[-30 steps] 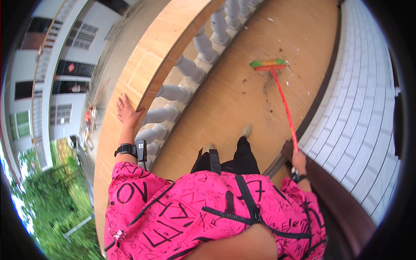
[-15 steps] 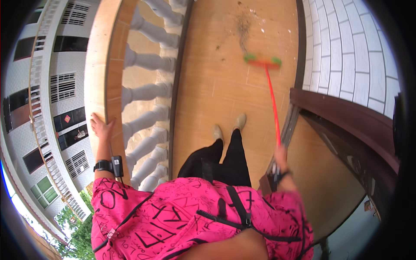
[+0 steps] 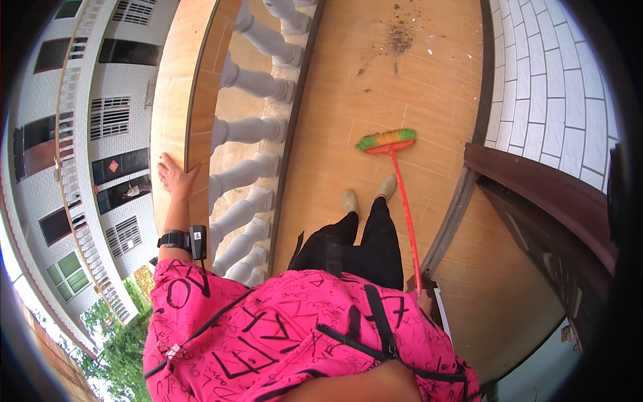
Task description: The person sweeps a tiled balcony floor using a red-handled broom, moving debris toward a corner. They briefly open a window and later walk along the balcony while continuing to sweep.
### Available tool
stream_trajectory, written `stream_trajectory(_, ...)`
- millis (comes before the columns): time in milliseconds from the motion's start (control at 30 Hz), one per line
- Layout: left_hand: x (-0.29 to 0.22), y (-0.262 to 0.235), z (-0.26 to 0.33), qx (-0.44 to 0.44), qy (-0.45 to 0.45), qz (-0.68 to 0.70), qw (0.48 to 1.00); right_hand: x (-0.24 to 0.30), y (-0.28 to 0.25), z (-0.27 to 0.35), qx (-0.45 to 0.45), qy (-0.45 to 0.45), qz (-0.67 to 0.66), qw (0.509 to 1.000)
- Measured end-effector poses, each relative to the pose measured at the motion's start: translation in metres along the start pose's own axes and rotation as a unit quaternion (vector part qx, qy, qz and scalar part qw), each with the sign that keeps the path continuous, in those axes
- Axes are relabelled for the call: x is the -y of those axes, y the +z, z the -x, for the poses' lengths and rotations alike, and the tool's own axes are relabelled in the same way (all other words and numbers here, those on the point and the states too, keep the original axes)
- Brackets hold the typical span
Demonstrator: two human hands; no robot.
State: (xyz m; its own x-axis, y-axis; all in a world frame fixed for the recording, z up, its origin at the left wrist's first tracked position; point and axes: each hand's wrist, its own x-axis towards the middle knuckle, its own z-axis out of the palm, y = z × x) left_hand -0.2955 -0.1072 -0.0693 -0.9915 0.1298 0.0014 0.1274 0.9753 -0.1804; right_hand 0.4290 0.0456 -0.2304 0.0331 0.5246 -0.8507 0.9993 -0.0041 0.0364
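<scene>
Over on the far left I see a pale building (image 3: 137, 87) with barred windows, and green trees (image 3: 120, 355) below it. Next comes the tan rail (image 3: 175, 87) of the balcony, and the person's left hand (image 3: 177, 179) lies on it, open, fingers spread over the top and thumb by the inner edge. A black wristband (image 3: 175, 239) with a small box sits on that wrist. White balusters (image 3: 251, 130) stand in a row beneath the rail.

Then there's the tan tiled floor (image 3: 328, 134), where two beige shoes (image 3: 349, 201) stand side by side, under black trousers (image 3: 375, 244) and a pink top (image 3: 261, 342). The broom (image 3: 405, 214) has its green and orange bristles on the tiles just past the shoes; a dark patch of dirt (image 3: 400, 38) lies farther out. Its red handle slants back to the right hand (image 3: 424, 303), which grips it low by the body, though the sleeve hides most of the fingers. To the right are a dark brown beam (image 3: 536, 187) and a white brick-patterned wall (image 3: 536, 100).
</scene>
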Motion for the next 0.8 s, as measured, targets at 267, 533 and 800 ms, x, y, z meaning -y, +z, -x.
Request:
stream_trajectory(267,-0.005,-0.021,-0.004,0.013,0.005,0.001,1.000,0.325,-0.125,-0.210,-0.078,-0.245,-0.158,0.953)
stream_trajectory(533,-0.004,0.006,-0.020,0.012,0.006,-0.015,1.000,0.140,-0.059,-0.133,-0.140,-0.134,-0.166,0.967)
stream_trajectory(800,0.000,-0.022,-0.049,0.034,-0.022,-0.074,0.996,-0.003,0.041,0.026,-0.052,0.021,-0.150,0.987)
